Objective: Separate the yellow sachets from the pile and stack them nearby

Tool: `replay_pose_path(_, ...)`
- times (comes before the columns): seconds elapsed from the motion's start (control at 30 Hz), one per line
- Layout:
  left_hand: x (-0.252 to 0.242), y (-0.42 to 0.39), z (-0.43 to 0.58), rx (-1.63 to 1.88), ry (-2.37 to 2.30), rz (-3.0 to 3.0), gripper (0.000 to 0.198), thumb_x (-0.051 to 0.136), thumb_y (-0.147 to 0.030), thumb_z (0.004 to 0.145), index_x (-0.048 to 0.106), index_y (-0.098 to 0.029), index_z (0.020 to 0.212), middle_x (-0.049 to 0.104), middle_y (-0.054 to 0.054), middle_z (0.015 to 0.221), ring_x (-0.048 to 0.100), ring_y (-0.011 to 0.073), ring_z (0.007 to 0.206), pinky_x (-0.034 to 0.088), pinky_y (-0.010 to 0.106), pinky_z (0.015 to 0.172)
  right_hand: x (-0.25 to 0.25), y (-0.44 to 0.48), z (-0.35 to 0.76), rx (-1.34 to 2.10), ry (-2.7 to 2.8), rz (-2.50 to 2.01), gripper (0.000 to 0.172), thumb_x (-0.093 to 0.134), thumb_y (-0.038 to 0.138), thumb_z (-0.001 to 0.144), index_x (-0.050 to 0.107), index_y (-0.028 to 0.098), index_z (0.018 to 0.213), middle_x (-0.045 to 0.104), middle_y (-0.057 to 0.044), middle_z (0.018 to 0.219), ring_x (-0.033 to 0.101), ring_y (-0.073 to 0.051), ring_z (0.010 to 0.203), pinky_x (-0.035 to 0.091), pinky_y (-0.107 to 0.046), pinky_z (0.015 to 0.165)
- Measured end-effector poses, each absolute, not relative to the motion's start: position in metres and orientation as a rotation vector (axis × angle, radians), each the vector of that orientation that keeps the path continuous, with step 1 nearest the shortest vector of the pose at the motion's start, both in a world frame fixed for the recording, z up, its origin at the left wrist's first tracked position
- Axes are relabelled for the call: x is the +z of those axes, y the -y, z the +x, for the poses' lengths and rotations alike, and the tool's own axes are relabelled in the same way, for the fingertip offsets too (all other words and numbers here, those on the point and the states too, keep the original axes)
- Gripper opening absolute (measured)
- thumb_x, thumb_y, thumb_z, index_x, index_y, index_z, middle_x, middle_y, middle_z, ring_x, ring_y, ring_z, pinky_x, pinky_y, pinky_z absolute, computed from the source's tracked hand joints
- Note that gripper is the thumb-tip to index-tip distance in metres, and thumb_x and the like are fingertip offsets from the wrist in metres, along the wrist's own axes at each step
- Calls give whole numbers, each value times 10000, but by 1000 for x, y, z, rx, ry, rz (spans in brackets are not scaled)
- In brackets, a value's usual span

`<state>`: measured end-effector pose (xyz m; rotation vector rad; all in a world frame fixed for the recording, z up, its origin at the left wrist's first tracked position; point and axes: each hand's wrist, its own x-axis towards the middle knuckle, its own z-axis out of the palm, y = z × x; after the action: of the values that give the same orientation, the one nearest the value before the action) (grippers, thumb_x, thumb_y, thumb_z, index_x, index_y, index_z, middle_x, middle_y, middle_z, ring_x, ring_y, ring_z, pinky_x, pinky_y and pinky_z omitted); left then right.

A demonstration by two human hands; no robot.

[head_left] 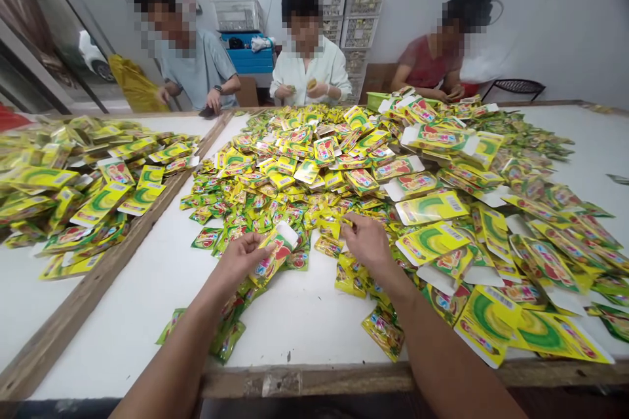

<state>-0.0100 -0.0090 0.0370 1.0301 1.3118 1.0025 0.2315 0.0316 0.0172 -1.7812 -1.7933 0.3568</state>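
Note:
My left hand (pixel 242 258) pinches a small yellow and red printed carton (pixel 274 254), tilted, with its white end flap pointing up and away from me. To its right, my right hand (pixel 367 239) has thumb and fingers closed on the edge of a small yellow sachet (pixel 329 225) at the near side of the sachet heap. Green sachets (pixel 227 334) lie beneath and beside my left forearm. By my right wrist are more yellow sachets (pixel 350 278). Flat yellow-green cartons (pixel 432 208) are piled to the right of my right hand.
A wooden strip (pixel 122 252) divides the white table (pixel 295 334); another carton pile (pixel 98 190) lies left of it. Three people sit across the table, one in a white shirt (pixel 310 72). A green basket (pixel 377 101) stands at the far edge, with stacked crates (pixel 361 31) behind.

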Motion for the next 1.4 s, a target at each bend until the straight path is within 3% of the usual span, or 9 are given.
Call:
replay_pose_path(0.2,27,14,-6,970,-1324,1010,406,774,-431,565,556,-168,786,591,-39,589,485,84,474,349,182,438,7,-33,210,659,1486,-1532,313,594,326,709,663,211,992,689,-35,752,590,-171,620,424,-274,584)
replay_pose_path(0.37,16,11,-10,991,-1290,1005,370,767,-416,580,590,-161,782,602,-28,579,511,93,482,352,186,454,6,-35,220,556,1443,-1707,200,643,378,672,708,211,763,610,-5,525,527,-171,510,399,-300,546)
replay_pose_path(0.57,14,10,-5,1038,-1296,1035,405,784,-411,551,631,-153,824,676,11,651,589,137,549,408,216,510,19,-33,210,1057,1009,-1267,482,752,420,520,634,190,926,645,-14,758,612,-174,672,491,-291,575)
replay_pose_path(0.7,17,10,0,1083,-1252,1041,388,785,-412,553,654,-153,811,704,27,726,615,148,612,448,230,576,10,-30,185,1165,986,-1156,386,784,389,466,593,181,729,616,7,695,588,-141,643,492,-271,594)
replay_pose_path(0.9,14,9,-1,1098,-1172,1012,369,778,-402,584,677,-144,827,698,33,734,610,135,635,452,219,595,4,-28,181,1276,1112,-1185,371,793,408,445,559,178,617,502,53,536,447,-87,478,411,-238,461)
replay_pose_path(1.1,15,8,-3,1065,-1174,1027,323,796,-346,582,688,-146,811,707,28,760,607,108,623,456,199,607,4,-26,176,1242,1170,-1173,384,794,439,450,539,177,568,480,49,529,427,-88,501,377,-241,491)
replay_pose_path(1.4,23,9,-5,1079,-1066,784,375,831,-316,520,669,-128,802,710,41,673,638,141,571,495,236,589,3,-22,167,1156,1205,-1167,362,756,464,539,525,186,560,456,47,531,388,-90,505,331,-243,496)
